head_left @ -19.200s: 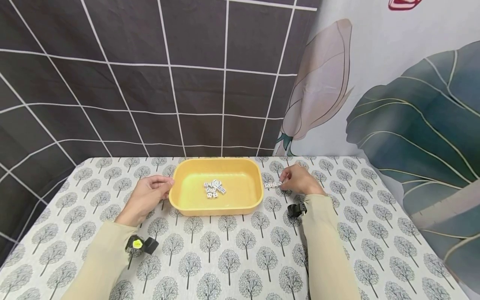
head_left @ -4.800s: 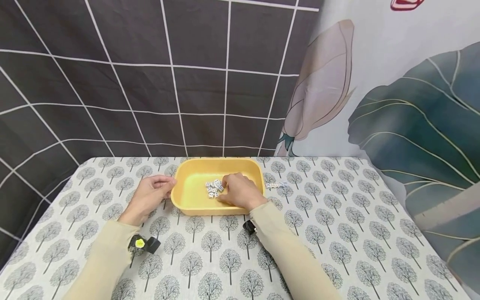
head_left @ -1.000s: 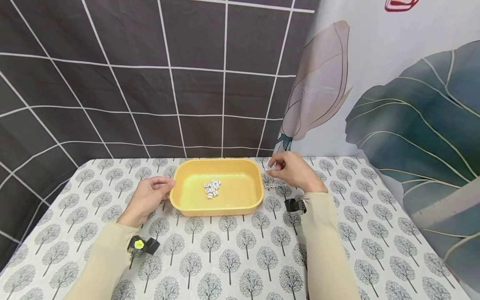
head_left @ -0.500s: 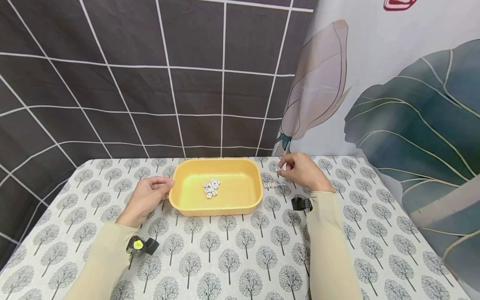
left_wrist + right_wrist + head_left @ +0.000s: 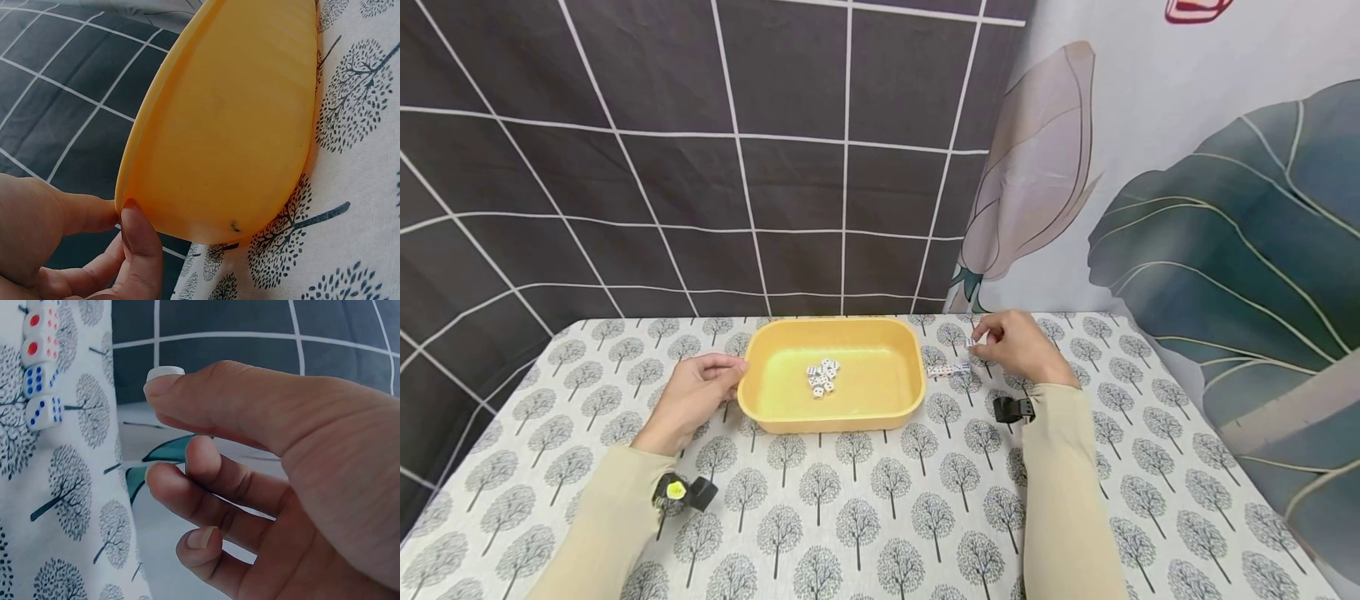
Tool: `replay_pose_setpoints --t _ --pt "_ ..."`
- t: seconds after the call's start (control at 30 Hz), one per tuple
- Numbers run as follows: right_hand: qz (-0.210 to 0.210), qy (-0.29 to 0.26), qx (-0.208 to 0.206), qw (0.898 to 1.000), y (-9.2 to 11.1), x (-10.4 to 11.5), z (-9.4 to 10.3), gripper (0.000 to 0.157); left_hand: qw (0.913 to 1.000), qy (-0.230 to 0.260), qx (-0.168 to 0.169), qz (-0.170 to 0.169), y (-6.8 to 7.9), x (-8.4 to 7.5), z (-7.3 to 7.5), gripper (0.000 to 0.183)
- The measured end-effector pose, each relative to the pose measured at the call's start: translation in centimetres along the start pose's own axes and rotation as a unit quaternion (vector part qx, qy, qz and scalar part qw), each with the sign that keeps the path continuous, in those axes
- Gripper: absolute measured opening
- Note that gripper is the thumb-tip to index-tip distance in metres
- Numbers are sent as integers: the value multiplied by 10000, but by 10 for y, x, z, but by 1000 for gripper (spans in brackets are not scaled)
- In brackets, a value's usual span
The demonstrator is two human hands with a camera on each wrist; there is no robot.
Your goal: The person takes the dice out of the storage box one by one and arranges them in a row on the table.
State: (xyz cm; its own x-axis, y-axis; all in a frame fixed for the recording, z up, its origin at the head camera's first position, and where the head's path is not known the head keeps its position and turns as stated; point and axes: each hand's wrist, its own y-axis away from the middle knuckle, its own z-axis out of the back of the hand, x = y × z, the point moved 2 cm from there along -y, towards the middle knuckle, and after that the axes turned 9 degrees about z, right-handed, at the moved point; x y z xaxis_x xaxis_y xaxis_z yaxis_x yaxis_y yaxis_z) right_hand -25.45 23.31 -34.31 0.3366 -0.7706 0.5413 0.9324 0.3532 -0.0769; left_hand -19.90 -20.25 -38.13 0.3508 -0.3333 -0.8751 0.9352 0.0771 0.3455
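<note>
A yellow plastic basin (image 5: 880,404) stands on the cloth, with several white dice (image 5: 817,380) loosely heaped on its floor. My left hand (image 5: 696,393) pinches its left rim between thumb and finger, as the left wrist view shows close up. Beyond the basin's right side, my right hand (image 5: 1018,346) holds one white die (image 5: 165,371) between thumb and forefinger, raised above the cloth. Its pips are mostly hidden by the thumb. Just below that hand, a straight row of dice (image 5: 949,369) runs rightward from the basin, end to end. Red and blue pips show on the row's dice (image 5: 44,412).
A tree-patterned cloth (image 5: 857,533) covers the table. Behind it hang a dark gridded curtain (image 5: 790,183) and, at the right, a pale curtain with large leaf prints (image 5: 1240,242). Each wrist wears a small black camera (image 5: 1015,409).
Over the last second my right hand moves right with its die, past the row's right end. Since the oldest frame, the heap in the basin looks smaller. My left hand stays on the rim.
</note>
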Motion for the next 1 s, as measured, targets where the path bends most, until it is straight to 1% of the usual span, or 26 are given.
replay_pose_setpoints --t 0.27,0.63,0.77,1.0 --pt "-230 166 188 9994 1 -11 -4 15 10000 -1 -22 2 0 0 0 36" --pt "-621 -13 470 9970 3 -25 -10 14 10000 -5 -21 -12 1 0 1 35" --pt "-652 -66 574 9962 3 -28 -13 14 10000 -11 -21 36 1 0 1 36" --pt "-663 64 646 9957 1 -30 -17 12 10000 1 -23 30 1 0 0 36"
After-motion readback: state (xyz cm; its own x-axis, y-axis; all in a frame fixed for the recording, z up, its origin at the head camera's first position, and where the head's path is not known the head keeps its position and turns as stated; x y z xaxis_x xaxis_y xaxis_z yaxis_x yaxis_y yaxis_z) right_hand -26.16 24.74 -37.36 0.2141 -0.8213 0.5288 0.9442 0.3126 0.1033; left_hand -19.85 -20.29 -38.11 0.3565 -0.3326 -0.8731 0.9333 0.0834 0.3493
